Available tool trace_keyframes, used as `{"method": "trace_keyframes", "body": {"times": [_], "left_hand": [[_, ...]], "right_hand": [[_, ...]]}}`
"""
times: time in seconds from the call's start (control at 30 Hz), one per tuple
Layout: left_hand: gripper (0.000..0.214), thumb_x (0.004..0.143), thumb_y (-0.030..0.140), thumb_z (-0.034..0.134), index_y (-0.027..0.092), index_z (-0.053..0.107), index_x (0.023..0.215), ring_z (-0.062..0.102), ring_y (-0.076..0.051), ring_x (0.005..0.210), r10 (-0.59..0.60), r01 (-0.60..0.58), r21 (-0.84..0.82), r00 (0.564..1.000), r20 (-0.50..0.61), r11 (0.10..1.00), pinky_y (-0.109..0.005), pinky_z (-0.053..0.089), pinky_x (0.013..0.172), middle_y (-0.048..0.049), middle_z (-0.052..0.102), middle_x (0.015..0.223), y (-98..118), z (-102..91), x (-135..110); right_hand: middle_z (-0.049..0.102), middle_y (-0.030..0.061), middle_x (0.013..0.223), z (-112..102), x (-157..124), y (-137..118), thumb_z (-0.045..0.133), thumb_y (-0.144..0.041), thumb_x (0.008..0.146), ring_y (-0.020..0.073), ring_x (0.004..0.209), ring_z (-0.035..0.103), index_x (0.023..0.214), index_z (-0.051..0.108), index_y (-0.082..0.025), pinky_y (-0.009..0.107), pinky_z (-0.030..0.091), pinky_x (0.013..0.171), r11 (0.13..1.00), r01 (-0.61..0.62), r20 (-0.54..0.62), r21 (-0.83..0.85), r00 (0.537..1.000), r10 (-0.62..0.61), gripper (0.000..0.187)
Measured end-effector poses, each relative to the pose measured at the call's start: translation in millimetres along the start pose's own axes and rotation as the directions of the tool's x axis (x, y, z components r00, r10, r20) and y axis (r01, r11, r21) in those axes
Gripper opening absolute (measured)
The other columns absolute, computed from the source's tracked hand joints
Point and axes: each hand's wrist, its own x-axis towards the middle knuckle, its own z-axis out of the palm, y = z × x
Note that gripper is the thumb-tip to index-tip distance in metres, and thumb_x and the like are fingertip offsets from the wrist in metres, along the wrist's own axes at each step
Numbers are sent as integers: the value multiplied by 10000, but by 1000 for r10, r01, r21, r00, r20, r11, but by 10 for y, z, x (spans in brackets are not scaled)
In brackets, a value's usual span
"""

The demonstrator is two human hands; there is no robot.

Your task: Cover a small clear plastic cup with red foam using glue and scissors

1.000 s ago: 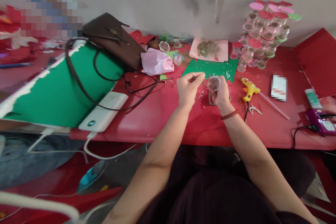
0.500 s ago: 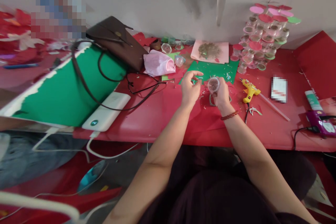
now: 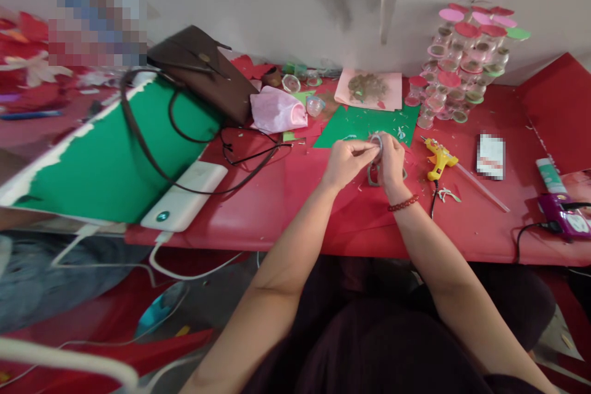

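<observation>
In my right hand point(image 3: 392, 157), a small clear plastic cup point(image 3: 378, 142) is gripped, its rim turned toward my left hand. My left hand point(image 3: 348, 162) pinches at that rim with thumb and fingertips; whether a scrap is also between them is too small to tell. Under my right hand lie grey-green loops point(image 3: 372, 177) that look like scissors handles, mostly hidden. Red paper point(image 3: 344, 206) is spread below both hands, and a green sheet point(image 3: 341, 126) with cut scraps lies just beyond. To the right rests a yellow glue gun point(image 3: 441, 160) with a clear glue stick point(image 3: 484, 189).
At the back right stands a stack of clear cups with coloured discs point(image 3: 462, 64). A phone point(image 3: 490, 157) and a purple device point(image 3: 566, 215) lie rightward. On the left are a brown bag point(image 3: 203, 68), eyeglasses point(image 3: 252, 154), a white power bank point(image 3: 184, 197) and a pink cloth point(image 3: 277, 109).
My left hand has moved right, from apart to pinching at the cup's rim. My right hand has kept the cup and tilted its mouth leftward.
</observation>
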Motion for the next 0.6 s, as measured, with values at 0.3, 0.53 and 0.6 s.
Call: {"method": "trace_keyframes", "body": {"times": [0.3,0.53,0.6], "left_hand": [[294,830,403,683,203,747,624,565,-132,579,42,-44,38,999,33,998,-264,471,613,13,651,576,41,-21,-7],[270,801,408,668,206,747,640,528,-125,570,94,-90,87,994,-50,992,-260,424,590,-2,643,582,75,16,-45],[294,817,433,660,209,741,644,522,-129,566,86,-83,82,996,-38,993,-260,417,578,-3,628,571,90,21,-52]], "right_hand": [[481,-60,582,-7,-23,-6,655,-501,801,93,538,377,652,580,-229,242,317,509,998,31,8,-50,999,-31,320],[487,-44,619,3,-106,-73,615,-459,838,113,627,438,611,498,-239,254,399,621,979,162,18,-121,987,-161,338],[486,-43,616,2,-103,-70,608,-447,836,114,618,432,609,498,-239,258,399,617,985,132,24,-111,991,-130,327]]}}
